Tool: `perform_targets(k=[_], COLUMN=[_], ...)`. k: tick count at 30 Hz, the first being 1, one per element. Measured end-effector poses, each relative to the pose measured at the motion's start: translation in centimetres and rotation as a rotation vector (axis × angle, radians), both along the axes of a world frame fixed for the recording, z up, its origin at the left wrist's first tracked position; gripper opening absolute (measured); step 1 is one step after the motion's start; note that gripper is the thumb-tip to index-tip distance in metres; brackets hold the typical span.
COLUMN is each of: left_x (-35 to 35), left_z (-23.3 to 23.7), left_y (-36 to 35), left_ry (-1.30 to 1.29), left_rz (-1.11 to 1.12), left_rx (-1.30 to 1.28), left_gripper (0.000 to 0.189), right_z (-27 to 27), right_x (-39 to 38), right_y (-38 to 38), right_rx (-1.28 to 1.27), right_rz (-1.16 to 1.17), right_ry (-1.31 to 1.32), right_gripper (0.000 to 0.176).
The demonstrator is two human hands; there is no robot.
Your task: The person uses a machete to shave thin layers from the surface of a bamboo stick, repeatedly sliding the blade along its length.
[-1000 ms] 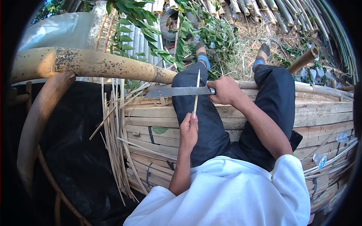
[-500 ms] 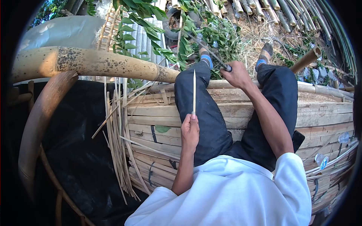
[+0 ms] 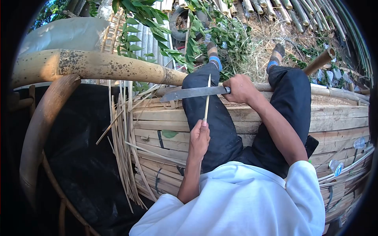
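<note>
My left hand is closed round the lower end of a thin, pointed bamboo stick, which stands out above my dark-trousered left thigh. My right hand grips the dark handle of a long knife. The grey blade points left and crosses the upper part of the stick, a little below its tip. Whether blade and stick touch, I cannot tell.
I sit on stacked bamboo slats. Thin strips lie at the left, by black sheeting. A thick bamboo pole runs across the left. Leafy branches hang ahead; a plastic cup lies at right.
The knife has swung from pointing forward to lying across the stick, its blade now pointing left. My right hand has come slightly back and left. The stick has tilted a little to the right.
</note>
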State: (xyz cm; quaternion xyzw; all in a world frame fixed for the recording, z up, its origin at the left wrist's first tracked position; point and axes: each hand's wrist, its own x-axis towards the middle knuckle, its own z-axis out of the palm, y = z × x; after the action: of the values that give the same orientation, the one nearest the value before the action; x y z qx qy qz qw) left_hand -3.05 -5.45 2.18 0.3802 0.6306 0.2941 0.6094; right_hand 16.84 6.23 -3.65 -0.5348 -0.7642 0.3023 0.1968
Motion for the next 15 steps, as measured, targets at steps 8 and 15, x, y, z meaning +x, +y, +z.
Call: perform_targets(k=[8,15], left_x=[0.2,-0.4], left_z=[1.0,-1.6], left_y=[-0.3,0.9], left_ry=[-0.069,0.061], left_rz=[-0.019,0.030], left_rx=[-0.036,0.015], left_gripper=[0.034,0.033], right_z=[-3.3,-0.3], right_x=[3.2,1.8], right_y=[2.6,0.9], right_rx=[-0.184,-0.073], right_rz=[-0.349,-0.141], right_ry=[0.000,0.251], right_gripper=[0.026,0.023])
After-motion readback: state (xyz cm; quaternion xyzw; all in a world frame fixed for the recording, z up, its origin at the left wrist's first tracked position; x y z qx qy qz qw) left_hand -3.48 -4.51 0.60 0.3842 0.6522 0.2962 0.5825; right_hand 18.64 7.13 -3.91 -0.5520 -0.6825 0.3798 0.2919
